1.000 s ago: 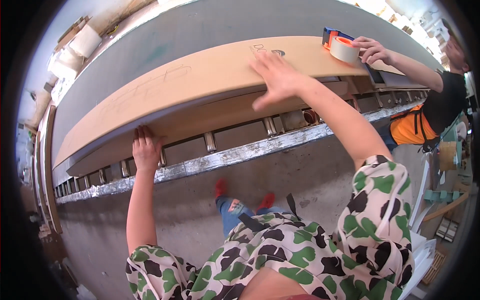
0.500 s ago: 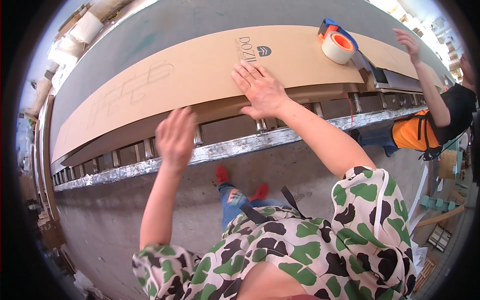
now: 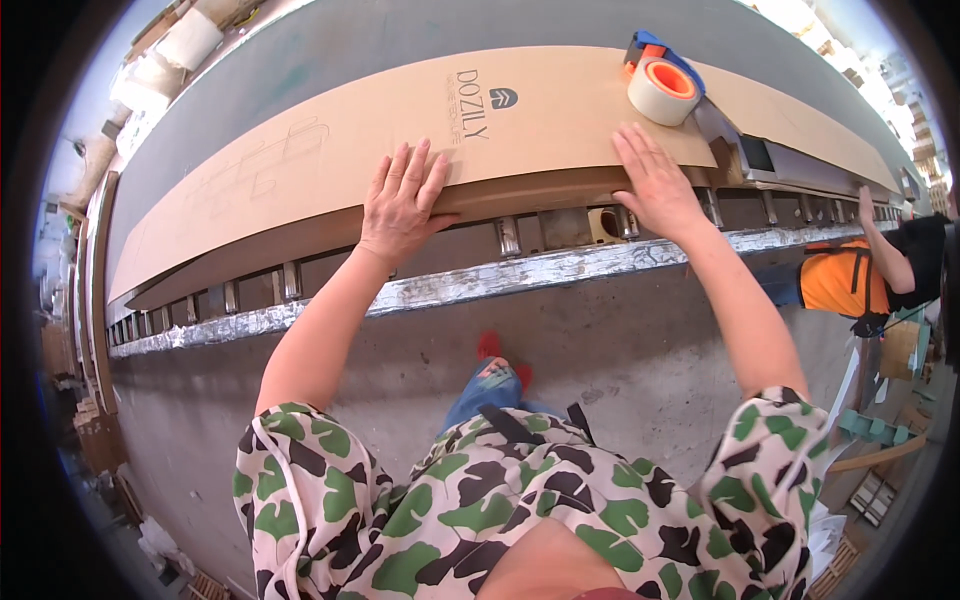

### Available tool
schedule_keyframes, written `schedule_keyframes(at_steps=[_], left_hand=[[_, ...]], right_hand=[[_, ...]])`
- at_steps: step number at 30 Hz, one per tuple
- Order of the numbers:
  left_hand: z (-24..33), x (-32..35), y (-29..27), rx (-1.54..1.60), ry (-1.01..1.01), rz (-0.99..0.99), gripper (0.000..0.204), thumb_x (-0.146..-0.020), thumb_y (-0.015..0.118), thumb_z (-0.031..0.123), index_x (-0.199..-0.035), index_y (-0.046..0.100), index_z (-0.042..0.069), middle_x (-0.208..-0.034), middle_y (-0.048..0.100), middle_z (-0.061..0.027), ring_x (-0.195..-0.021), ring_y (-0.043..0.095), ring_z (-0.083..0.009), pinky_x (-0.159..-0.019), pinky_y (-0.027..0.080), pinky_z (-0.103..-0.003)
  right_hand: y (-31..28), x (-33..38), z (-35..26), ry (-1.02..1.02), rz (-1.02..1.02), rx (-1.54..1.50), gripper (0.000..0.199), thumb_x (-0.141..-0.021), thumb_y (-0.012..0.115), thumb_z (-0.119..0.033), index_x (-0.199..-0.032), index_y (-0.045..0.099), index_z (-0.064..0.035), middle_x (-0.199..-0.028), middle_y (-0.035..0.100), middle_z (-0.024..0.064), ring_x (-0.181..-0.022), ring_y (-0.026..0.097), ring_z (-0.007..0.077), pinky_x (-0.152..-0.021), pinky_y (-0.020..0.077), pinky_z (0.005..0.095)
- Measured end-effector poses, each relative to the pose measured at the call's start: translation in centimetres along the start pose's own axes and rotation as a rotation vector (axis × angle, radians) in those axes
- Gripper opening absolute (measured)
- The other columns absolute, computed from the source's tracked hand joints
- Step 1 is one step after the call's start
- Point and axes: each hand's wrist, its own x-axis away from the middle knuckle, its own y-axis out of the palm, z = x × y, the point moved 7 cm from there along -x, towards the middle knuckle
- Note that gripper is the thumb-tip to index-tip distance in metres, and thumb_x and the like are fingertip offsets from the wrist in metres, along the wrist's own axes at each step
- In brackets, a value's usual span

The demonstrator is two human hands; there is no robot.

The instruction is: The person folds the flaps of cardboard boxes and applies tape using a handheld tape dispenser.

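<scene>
Left hand (image 3: 403,203) and right hand (image 3: 660,187) rest spread, gripping nothing, at the near edge of the carton (image 3: 385,125); likely stiff yet creasable, best held beneath that edge.

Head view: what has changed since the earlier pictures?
The left hand moved rightward onto the top of the carton; the right hand also moved right, nearer the tape dispenser. The co-worker's hand withdrew rightward from the tape dispenser. The tape dispenser stayed on the carton.
</scene>
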Motion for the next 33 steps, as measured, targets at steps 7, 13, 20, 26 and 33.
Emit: schedule_keyframes(at_steps=[7, 13, 20, 26, 33], left_hand=[[0.0, 1.1, 0.9, 0.006, -0.01, 0.028, 0.083, -0.072, 0.071, 0.05, -0.137, 0.041, 0.009, -0.142, 0.045, -0.0134, -0.131, 0.043, -0.0329, -0.108, 0.033, -0.047], [2.1, -0.2, 0.7, 0.075, -0.045, -0.008, 0.082, -0.075, 0.072, 0.037, -0.142, 0.037, 0.005, -0.143, 0.044, -0.012, -0.134, 0.039, -0.0308, -0.112, 0.029, -0.045], [5.5, -1.9, 2.1, 0.133, -0.017, 0.198, 0.063, -0.08, 0.067, 0.039, -0.131, 0.051, 0.006, -0.136, 0.051, -0.0103, -0.129, 0.046, -0.0304, -0.108, 0.036, -0.044], [5.5, -1.5, 2.6, 0.065, -0.079, 0.166, 0.059, -0.083, 0.063, 0.044, -0.129, 0.051, 0.009, -0.138, 0.049, -0.0091, -0.13, 0.044, -0.0287, -0.108, 0.034, -0.043], [5.2, -0.1, 2.5, -0.018, -0.159, 0.141, 0.062, -0.081, 0.063, 0.039, -0.133, 0.047, 0.009, -0.139, 0.047, -0.0091, -0.131, 0.042, -0.0278, -0.108, 0.031, -0.045]], right_hand=[[2.3, 1.1, -0.4, -0.07, 0.059, 0.034, 0.08, -0.079, 0.069, -0.017, -0.144, 0.026, -0.0023, -0.149, 0.029, 0.0139, -0.141, 0.024, 0.0324, -0.115, 0.0234, 0.0428], [2.7, 0.5, -1.2, -0.029, 0.063, 0.118, 0.081, -0.08, 0.068, -0.019, -0.145, 0.023, -0.003, -0.15, 0.028, 0.0136, -0.142, 0.023, 0.0319, -0.115, 0.0223, 0.0434], [3.7, 0.7, -1.9, -0.066, 0.071, 0.14, 0.08, -0.078, 0.067, -0.014, -0.144, 0.025, -0.0008, -0.151, 0.026, 0.0163, -0.142, 0.022, 0.0341, -0.114, 0.0235, 0.0473], [1.5, -0.4, -3.2, -0.062, 0.02, 0.122, 0.061, -0.086, 0.062, -0.019, -0.138, 0.037, 0.0018, -0.145, 0.037, 0.0179, -0.137, 0.031, 0.0349, -0.111, 0.0277, 0.046], [-5.1, -12.6, -3.0, -0.071, 0.189, -0.395, 0.04, -0.095, 0.05, -0.036, -0.122, 0.058, -0.008, -0.129, 0.054, 0.0188, -0.125, 0.045, 0.0355, -0.104, 0.0373, 0.044]])
